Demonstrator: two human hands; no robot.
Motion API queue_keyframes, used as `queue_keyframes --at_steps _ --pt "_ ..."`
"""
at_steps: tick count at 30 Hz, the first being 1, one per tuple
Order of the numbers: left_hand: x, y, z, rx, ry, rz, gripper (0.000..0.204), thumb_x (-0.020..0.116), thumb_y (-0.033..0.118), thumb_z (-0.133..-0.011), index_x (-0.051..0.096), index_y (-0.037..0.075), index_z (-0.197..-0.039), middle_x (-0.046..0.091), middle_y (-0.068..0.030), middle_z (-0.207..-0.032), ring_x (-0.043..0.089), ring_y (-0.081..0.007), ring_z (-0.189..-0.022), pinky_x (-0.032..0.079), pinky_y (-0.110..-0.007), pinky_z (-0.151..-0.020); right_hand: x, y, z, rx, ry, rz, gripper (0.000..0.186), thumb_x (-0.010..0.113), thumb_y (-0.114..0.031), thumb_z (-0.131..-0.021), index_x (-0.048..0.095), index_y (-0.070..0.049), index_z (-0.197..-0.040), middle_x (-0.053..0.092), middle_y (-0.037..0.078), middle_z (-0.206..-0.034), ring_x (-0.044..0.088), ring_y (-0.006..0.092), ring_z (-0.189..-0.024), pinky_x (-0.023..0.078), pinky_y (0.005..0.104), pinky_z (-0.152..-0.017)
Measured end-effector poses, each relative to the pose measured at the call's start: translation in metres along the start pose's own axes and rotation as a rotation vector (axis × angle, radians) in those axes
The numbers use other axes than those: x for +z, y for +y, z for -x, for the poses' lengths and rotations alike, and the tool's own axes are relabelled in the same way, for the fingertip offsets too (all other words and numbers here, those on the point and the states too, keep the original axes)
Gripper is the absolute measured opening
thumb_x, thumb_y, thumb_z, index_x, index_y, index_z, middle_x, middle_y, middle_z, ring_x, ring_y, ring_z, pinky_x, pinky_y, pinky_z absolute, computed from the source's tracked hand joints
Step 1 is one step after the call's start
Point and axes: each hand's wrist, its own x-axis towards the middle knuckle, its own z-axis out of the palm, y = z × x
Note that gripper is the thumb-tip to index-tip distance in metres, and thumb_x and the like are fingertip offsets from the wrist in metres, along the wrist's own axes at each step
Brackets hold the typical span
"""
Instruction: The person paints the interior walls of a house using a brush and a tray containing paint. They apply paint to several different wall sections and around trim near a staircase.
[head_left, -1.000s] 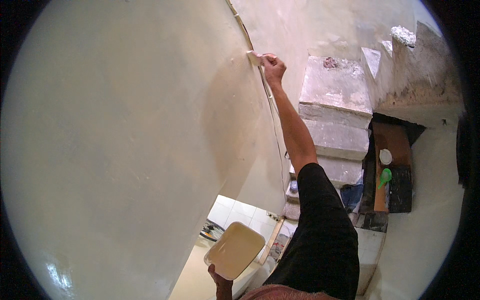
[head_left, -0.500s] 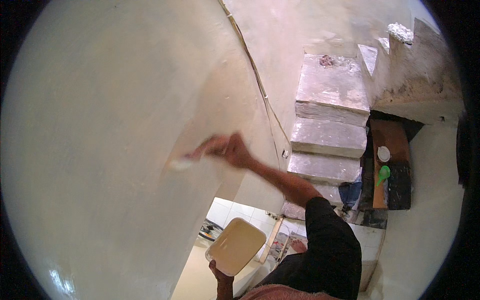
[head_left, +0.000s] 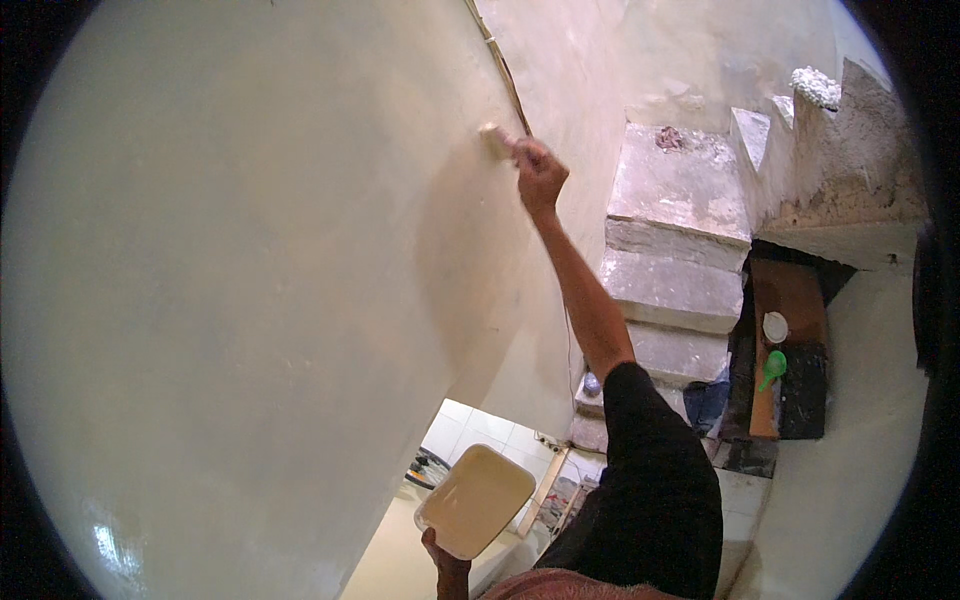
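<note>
In my right hand (head_left: 541, 178) is a paintbrush (head_left: 495, 141), gripped by its handle. Its pale bristles meet or nearly meet the cream wall (head_left: 250, 260), close to a cable that runs down the wall; motion blurs the brush a little. Low in the view, my left hand (head_left: 449, 567) grips the near edge of a shallow rectangular tub (head_left: 477, 500). The tub is tilted and has a smooth cream-coloured inside or contents; which of the two I cannot tell. My right arm is stretched far up and forward.
Paint-spotted concrete steps (head_left: 675, 290) rise on the right. Beside them stands a brown and black board or shelf (head_left: 790, 290) bearing a white lid-like disc (head_left: 775, 327) and a green scoop-like thing (head_left: 773, 370). The cable (head_left: 505, 75) hangs along the wall. White tiles (head_left: 450, 430) show below.
My right hand has swung up and to the right across the wall with the paintbrush, toward the cable. The left hand and tub have hardly moved. The whole view has shifted slightly.
</note>
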Motion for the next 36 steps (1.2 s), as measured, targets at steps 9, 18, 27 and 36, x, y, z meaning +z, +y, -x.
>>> queue_keyframes --at_steps 9,18,27,36 --pt "-0.006 -0.005 -0.015 0.027 -0.074 -0.128 0.066 0.046 0.049 -0.084 0.046 0.005 -0.132 0.057 -0.0137 -0.124 0.056 -0.0313 -0.111 0.048 -0.046 -0.094 -0.049 -0.2 0.104 -0.075 -0.987 -0.462 0.011 0.068 -0.003 -0.083 0.069 0.001 -0.094 0.072 0.012 -0.097 0.07 0.0219 -0.086 0.055 0.0285 -0.066" --pt "-0.003 -0.007 -0.007 -0.022 -0.068 -0.02 0.072 0.055 0.053 -0.078 0.046 0.006 -0.132 0.055 -0.0136 -0.126 0.056 -0.0316 -0.112 0.048 -0.046 -0.094 -0.015 0.011 -0.084 0.209 -0.231 -0.317 0.01 0.064 -0.008 -0.087 0.069 0.0 -0.089 0.07 0.005 -0.083 0.067 0.0146 -0.072 0.059 0.0292 -0.062" --pt "-0.003 -0.011 -0.003 0.012 -0.009 0.084 0.058 0.039 0.043 -0.089 0.05 0.001 -0.128 0.06 -0.0139 -0.118 0.059 -0.0293 -0.106 0.05 -0.046 -0.089 0.02 -0.029 0.03 -0.104 -0.119 -0.075 0.013 0.067 -0.008 -0.086 0.07 0.003 -0.091 0.07 0.01 -0.089 0.065 0.0121 -0.075 0.057 0.0272 -0.066" --pt "-0.027 -0.022 0.006 0.07 0.024 -0.085 0.046 0.038 0.035 -0.092 0.063 -0.003 -0.092 0.067 -0.0111 -0.085 0.064 -0.0189 -0.079 0.05 -0.033 -0.07 -0.093 -0.258 0.192 0.21 -0.754 -0.375 0.013 0.063 -0.004 -0.087 0.07 0.006 -0.093 0.068 0.019 -0.097 0.067 0.0266 -0.087 0.058 0.0371 -0.07"
